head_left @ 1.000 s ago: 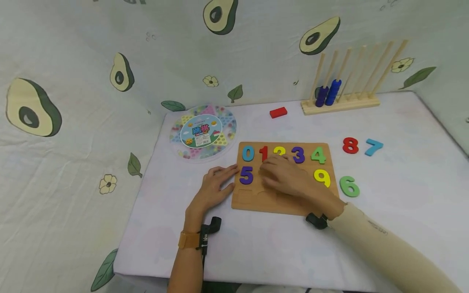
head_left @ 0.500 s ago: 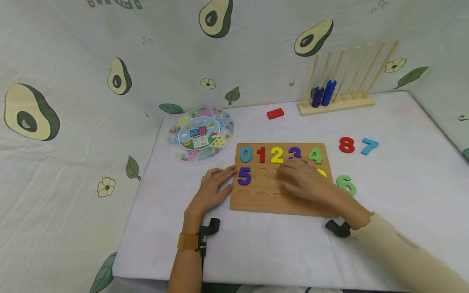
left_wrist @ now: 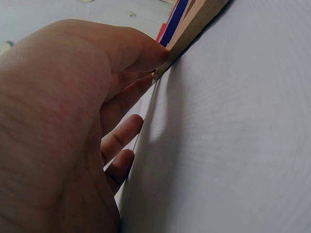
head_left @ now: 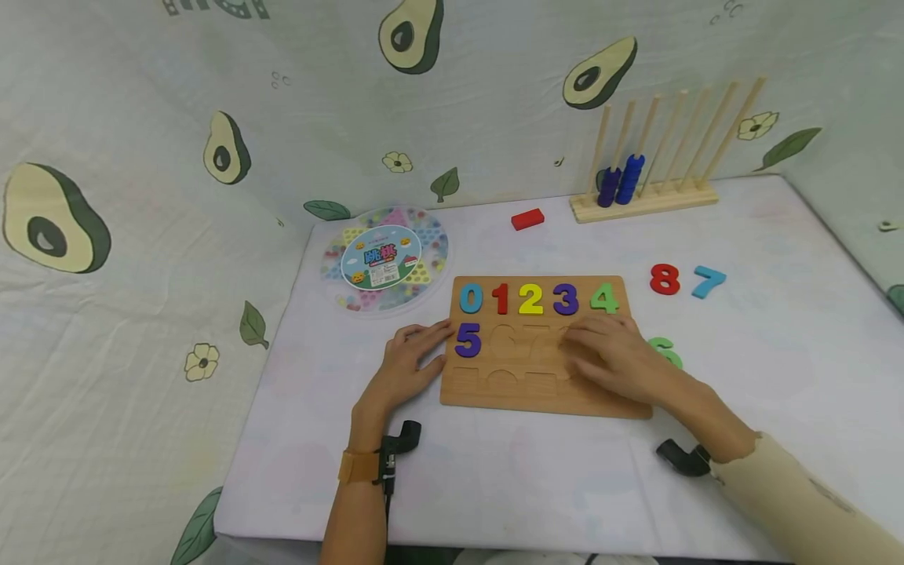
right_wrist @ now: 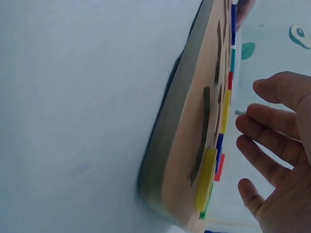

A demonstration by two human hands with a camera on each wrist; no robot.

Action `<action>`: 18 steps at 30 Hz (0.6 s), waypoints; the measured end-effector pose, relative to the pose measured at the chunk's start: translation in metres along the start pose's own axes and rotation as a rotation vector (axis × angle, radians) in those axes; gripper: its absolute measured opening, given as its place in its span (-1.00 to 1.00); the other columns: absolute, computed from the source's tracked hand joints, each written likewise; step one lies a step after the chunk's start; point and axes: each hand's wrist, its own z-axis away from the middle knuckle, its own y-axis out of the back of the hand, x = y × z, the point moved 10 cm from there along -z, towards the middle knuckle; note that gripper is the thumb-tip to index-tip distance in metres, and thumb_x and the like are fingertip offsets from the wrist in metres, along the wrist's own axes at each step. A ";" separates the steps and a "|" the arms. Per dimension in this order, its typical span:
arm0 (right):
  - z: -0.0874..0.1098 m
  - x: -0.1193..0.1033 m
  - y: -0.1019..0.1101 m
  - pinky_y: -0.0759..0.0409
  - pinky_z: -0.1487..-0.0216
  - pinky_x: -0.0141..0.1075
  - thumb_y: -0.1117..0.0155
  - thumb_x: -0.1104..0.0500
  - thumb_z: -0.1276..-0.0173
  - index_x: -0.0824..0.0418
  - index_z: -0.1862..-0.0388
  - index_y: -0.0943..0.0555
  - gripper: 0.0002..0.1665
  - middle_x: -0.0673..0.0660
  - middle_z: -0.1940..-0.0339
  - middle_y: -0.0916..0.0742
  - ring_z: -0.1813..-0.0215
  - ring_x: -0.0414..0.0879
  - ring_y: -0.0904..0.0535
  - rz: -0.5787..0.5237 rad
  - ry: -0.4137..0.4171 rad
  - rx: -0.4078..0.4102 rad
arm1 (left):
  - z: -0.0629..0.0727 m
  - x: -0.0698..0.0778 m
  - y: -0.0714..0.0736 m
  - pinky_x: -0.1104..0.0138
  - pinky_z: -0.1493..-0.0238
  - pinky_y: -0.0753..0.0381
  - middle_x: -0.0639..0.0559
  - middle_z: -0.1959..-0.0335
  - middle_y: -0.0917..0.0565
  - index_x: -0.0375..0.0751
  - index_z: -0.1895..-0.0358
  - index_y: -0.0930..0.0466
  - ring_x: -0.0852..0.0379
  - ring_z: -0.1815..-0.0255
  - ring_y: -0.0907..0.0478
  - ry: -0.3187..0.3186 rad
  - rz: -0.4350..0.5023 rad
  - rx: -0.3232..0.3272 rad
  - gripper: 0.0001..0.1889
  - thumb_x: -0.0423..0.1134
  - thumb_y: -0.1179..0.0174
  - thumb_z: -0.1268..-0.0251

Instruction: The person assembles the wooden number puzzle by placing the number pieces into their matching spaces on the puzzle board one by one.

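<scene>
My left hand (head_left: 402, 370) rests at the left edge of a wooden number puzzle board (head_left: 508, 399), with its fingertips touching that edge. Over the board's right part hovers my right hand (head_left: 616, 357), its fingers loosely bent and holding nothing in the right wrist view. It hides the yellow 9 in the head view; the right wrist view shows that 9 (right_wrist: 206, 182) in the board. Along the top row lie the blue 0 (head_left: 462, 298), red 1 (head_left: 501, 300), yellow 2 (head_left: 531, 308), purple 3 and green 4. Below the 0 is a purple 5 (head_left: 470, 339). Recesses show beside it.
Right of the board lie a red 8 (head_left: 665, 279), a blue 7 (head_left: 712, 276) and a green 6 (head_left: 667, 351), partly hidden by my right hand. Behind stand a peg rack (head_left: 646, 207), a red block (head_left: 527, 219) and a round game box (head_left: 381, 257).
My right hand has slid rightward across the board, uncovering the 2, the 3 and the recesses, and now covers the 9. My left hand stays at the board's edge.
</scene>
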 end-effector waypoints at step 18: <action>0.034 0.022 0.017 -0.16 -0.18 0.16 -0.48 0.20 -0.22 0.18 -0.05 -0.69 -0.61 0.10 -0.06 -0.69 -0.24 0.16 -0.44 -0.011 -0.058 0.037 | -0.001 -0.001 -0.002 -0.05 -0.31 -0.09 0.28 -0.52 -0.29 0.17 -0.50 -0.35 0.00 -0.43 -0.14 0.005 -0.006 -0.008 -0.47 -0.07 -0.06 -0.50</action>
